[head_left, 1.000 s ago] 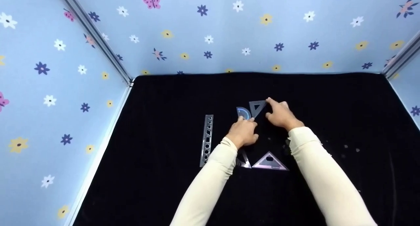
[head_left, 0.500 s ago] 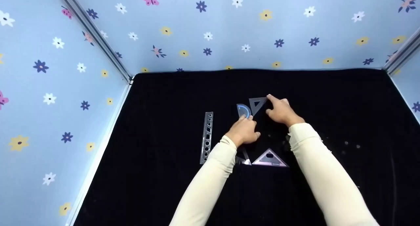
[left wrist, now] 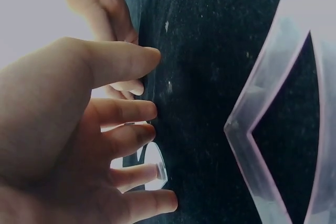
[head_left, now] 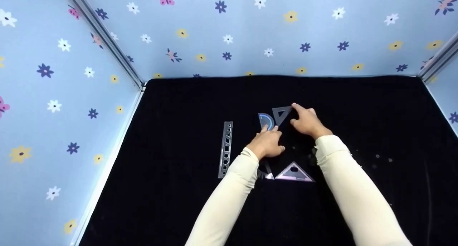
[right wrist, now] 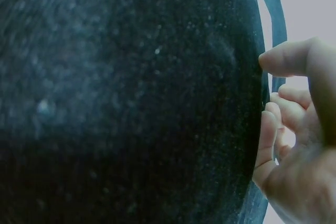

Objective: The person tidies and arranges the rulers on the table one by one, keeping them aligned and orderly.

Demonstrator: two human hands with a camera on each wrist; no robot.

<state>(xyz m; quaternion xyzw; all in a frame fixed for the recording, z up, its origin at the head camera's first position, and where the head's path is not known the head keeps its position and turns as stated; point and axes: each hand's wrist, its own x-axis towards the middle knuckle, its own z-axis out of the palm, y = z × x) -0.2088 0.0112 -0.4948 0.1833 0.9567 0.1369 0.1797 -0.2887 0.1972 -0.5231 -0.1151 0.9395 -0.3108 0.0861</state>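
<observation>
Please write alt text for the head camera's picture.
A person's left hand touches a protractor and right hand a small set square, on black cloth. A stencil ruler, a pinkish triangle and a partly hidden piece lie nearby.

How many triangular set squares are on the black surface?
2 clearly visible: a grey set square at the right hand, and a pink-edged set square lower in the head view. A clear piece, partly hidden by the left sleeve, may be another.

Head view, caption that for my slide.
Left hand on a blue-marked protractor, right hand at the corner of a set square, on black cloth.
</observation>
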